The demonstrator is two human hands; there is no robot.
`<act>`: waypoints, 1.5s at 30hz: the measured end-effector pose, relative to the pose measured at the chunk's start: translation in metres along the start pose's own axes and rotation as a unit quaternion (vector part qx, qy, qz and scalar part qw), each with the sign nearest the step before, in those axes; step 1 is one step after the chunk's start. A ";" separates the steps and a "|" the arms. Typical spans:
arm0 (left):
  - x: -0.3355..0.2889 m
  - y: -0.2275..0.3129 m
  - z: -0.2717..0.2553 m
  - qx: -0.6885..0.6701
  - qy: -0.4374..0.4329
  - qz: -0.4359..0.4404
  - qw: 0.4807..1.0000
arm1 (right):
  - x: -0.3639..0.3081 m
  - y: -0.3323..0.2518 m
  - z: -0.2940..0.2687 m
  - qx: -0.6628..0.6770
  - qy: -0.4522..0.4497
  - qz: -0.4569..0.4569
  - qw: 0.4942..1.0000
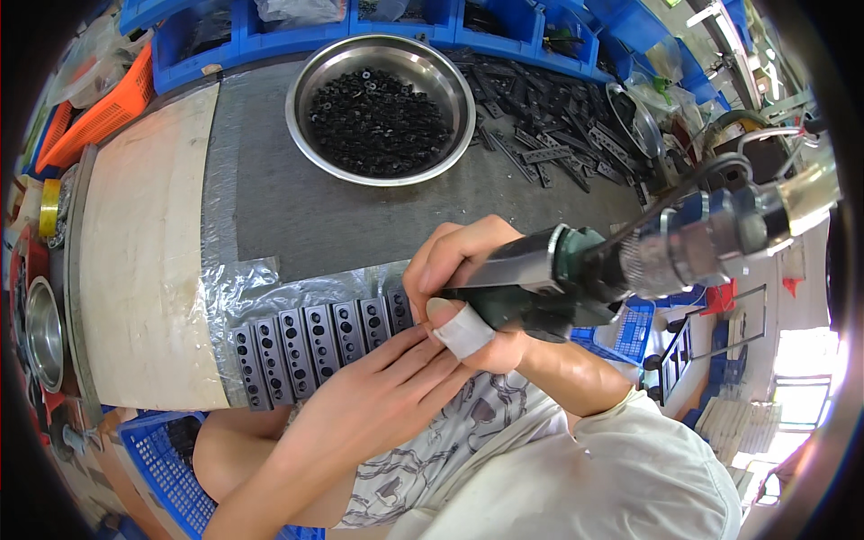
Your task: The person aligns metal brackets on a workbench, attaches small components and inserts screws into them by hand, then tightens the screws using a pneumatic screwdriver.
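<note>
My right hand point(468, 297) is wrapped round the dark green body of a power screwdriver point(540, 279), with white tape round its thumb. The tool's tip is hidden behind my fingers. My left hand point(382, 387) lies flat, fingers stretched toward the right end of a row of black metal bars point(297, 353). Its fingertips meet my right hand there, and its thumb is hidden. The bars stand side by side at the table's near edge, with round black screw heads or holes along each top.
A steel bowl point(301, 135) of small black parts stands at the back. Loose black bars point(549, 153) are heaped right of it. Blue bins point(346, 38) line the far edge; an orange basket point(103, 112) stands far left. A blue crate point(162, 468) sits below the table.
</note>
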State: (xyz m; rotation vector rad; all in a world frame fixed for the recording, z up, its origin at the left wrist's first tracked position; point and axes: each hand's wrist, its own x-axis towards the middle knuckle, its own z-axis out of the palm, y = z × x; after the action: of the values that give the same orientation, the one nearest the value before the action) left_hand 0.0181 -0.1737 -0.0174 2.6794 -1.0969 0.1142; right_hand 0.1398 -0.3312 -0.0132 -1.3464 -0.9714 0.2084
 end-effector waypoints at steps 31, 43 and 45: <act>-0.058 -0.023 -0.002 -0.003 -0.002 -0.017 1.000 | 0.017 0.007 0.038 0.043 -0.013 0.036 0.998; -0.090 -0.040 -0.001 -0.010 -0.033 -0.018 0.999 | 0.012 0.022 0.047 0.043 -0.028 0.017 0.999; -0.088 -0.040 0.001 -0.011 -0.028 -0.023 0.999 | 0.013 0.023 0.049 0.026 -0.033 0.016 0.999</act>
State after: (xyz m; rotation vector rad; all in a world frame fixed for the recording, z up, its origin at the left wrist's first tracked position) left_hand -0.0166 -0.0870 -0.0409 2.7007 -1.0468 0.0177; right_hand 0.1228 -0.2814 -0.0319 -1.3150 -0.9927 0.3015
